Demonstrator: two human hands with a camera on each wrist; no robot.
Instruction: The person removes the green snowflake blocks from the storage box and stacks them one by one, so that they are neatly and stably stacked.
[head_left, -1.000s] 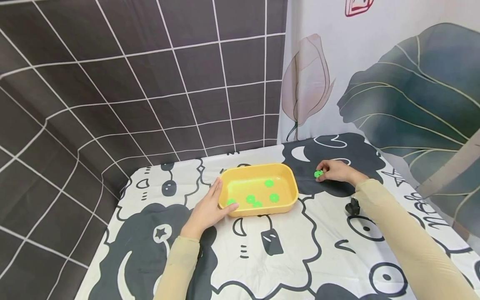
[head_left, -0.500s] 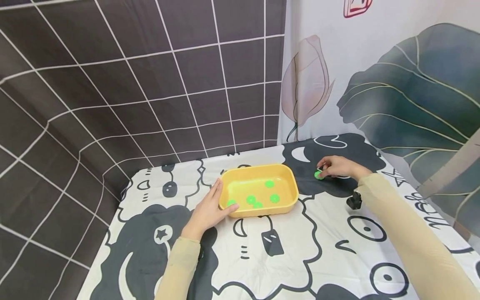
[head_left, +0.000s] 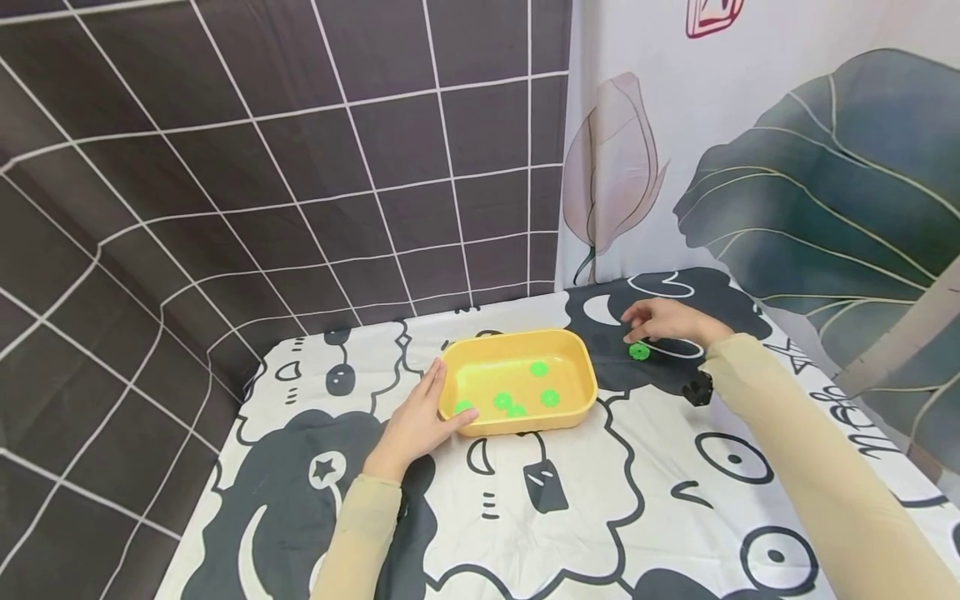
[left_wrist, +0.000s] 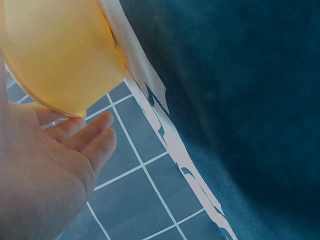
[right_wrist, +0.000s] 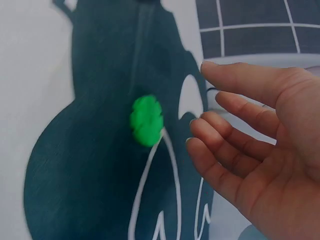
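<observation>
Dark cloth ruled with white grid lines hangs behind the yellow tray and away to its left, while a pale hanging, printed with a pinkish bud and a large blue-green leaf, covers the wall behind it on the right. Beneath the tray spreads the bench, dressed in white fabric with black cartoon shapes. At the tray's left end, the left hand holds the near corner, thumb lapped over the rim and fingers along the outside wall. Five green discs lie inside the tray: two close together by its near wall, one partly hidden by the thumb, and two toward its right side. Right of the tray, just beyond a bare strip of fabric, a lone green disc lies on a black printed patch. Just above that disc hangs the right hand, its fingers loosely bent and gripping nothing; the right wrist view shows a gap between fingertips and disc. Beige sleeves cover both forearms.
</observation>
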